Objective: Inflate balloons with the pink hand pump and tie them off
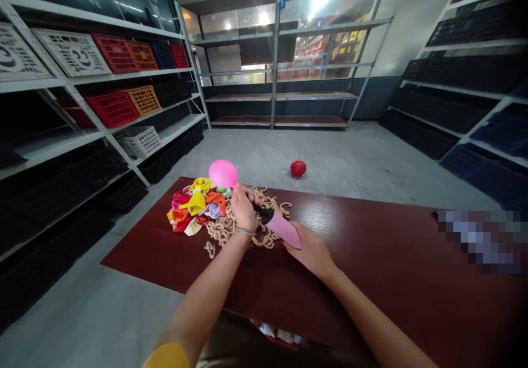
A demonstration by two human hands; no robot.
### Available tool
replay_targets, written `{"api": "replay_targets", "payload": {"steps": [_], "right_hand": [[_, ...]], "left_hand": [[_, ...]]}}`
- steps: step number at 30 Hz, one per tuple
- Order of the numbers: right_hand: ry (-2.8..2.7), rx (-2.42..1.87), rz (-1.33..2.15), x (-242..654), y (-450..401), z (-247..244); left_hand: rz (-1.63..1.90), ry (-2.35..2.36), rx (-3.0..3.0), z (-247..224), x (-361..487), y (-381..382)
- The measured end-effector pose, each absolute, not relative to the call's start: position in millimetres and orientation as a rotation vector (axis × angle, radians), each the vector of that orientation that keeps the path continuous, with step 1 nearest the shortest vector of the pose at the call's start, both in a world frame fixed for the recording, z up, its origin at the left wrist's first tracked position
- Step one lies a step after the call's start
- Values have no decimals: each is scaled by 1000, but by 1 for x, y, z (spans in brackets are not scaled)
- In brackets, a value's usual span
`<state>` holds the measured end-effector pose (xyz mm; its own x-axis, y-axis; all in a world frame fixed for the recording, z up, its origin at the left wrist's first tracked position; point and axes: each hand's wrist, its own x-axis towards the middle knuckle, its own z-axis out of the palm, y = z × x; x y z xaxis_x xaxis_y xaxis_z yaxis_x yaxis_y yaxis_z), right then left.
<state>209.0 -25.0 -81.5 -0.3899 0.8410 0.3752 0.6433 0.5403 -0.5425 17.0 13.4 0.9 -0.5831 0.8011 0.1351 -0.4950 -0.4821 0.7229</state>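
A partly inflated pink balloon [223, 174] stands above the far left of the table, its neck pinched in my left hand [242, 209] at the black nozzle end of a hand pump. My right hand [311, 250] is wrapped round the pink body of that balloon pump [284, 229], which tilts up toward the left. Below my left hand lies a heap of beige curled pieces [223, 228], whose kind I cannot make out. Left of them is a pile of limp balloons [193, 204] in yellow, red, orange and lilac.
The dark red table [363, 247] carries these things, with a pixelated object [478, 239] at its right end. On the grey floor beyond lies a red balloon [298, 169]. Shelves with plastic crates [113, 109] stand left; a metal rack [274, 54] stands at the back.
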Motion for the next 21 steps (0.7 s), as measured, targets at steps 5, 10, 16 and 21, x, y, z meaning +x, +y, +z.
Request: {"api": "replay_targets", "payload": {"steps": [5,10,16,21], "right_hand": [[-2165,-1149,438,205,-25,-80],[-2054,-1234,470,206,-23,-79],[-2056,-1289,490,211,-21,-83],[-2192,-1225,463,205,-23,-87]], "left_hand": [[2225,828,585,37,-32,26],[2236,723,578,39,-2,32],[2083,745,624,-7,51,18],[2146,864,589,-2,1,17]]}}
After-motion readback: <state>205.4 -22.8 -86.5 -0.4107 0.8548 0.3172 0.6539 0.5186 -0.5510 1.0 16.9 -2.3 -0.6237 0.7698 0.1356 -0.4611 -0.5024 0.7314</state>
